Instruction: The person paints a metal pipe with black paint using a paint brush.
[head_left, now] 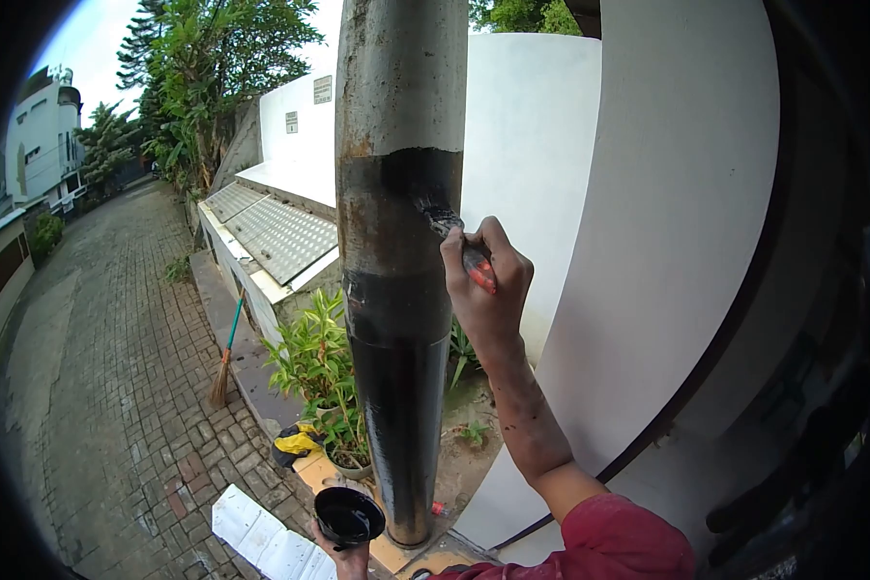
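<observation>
A tall metal pole (396, 242) stands upright in front of me, grey and rust-stained above, with black paint on its lower part and a wet-looking black band higher up. My right hand (491, 280) is closed round a paintbrush (445, 222) with a red handle end. Its dark bristles touch the pole at the black band. Low in the view, my left hand (346, 556) holds a round black bowl (348, 517) with glossy black paint inside. The bowl is beside the pole's foot; some of the left fingers are hidden beneath it.
A leafy potted plant (324, 362) stands left of the pole, near a yellow and black bundle (297, 443). White folded sheets (266, 536) lie on the brick paving (135, 387). A broom (227, 358) leans against the ledge. A curved white wall (667, 222) rises close on the right.
</observation>
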Demonstrator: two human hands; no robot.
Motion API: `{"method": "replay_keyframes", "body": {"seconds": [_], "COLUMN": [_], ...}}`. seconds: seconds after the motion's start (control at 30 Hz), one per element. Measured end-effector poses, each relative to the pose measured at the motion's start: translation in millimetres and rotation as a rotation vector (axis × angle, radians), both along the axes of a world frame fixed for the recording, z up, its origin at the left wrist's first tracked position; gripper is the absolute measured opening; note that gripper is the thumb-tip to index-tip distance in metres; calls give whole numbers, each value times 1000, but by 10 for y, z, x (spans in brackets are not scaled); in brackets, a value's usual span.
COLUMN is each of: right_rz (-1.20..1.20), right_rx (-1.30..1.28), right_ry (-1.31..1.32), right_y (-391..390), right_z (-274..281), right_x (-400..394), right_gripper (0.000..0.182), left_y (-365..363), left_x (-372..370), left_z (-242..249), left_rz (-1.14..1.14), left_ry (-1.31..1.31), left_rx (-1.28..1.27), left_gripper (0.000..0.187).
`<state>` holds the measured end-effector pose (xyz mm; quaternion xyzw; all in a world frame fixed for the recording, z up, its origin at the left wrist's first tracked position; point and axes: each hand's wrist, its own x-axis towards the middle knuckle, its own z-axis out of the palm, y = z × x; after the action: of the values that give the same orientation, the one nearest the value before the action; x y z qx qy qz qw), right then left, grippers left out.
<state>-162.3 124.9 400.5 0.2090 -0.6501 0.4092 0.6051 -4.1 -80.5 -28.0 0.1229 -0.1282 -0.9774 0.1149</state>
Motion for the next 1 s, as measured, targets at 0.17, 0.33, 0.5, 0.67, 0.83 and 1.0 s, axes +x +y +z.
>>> {"method": "replay_keyframes", "body": {"seconds": [0.17,0.33,0.5,0.67,0.83,1.0], "right_rz": [140,146,245,341,384,355], "right_rx": [-134,-14,54,-26,-90,39], "right_ry": [56,-254,-570,-242,-203,-801], "right_y": [174,326,568,456,382,694], "right_z": [126,-360,-242,366,-138,-743], "right_x": [-175,32,131,-188,-232,282], "right_gripper": [26,28,25,25,25,23], "left_y": [35,79,142,299,477,625], "left_x": [44,61,69,0,-80,-139], "left_z": [56,54,89,196,254,382], "left_rz": [32,-1,11,5,-3,30], "left_ry": [-18,15,-28,-31,-32,0], "left_rx": [3,-44,-29,-37,-33,-73], "left_gripper": [64,64,63,67,64,64]}}
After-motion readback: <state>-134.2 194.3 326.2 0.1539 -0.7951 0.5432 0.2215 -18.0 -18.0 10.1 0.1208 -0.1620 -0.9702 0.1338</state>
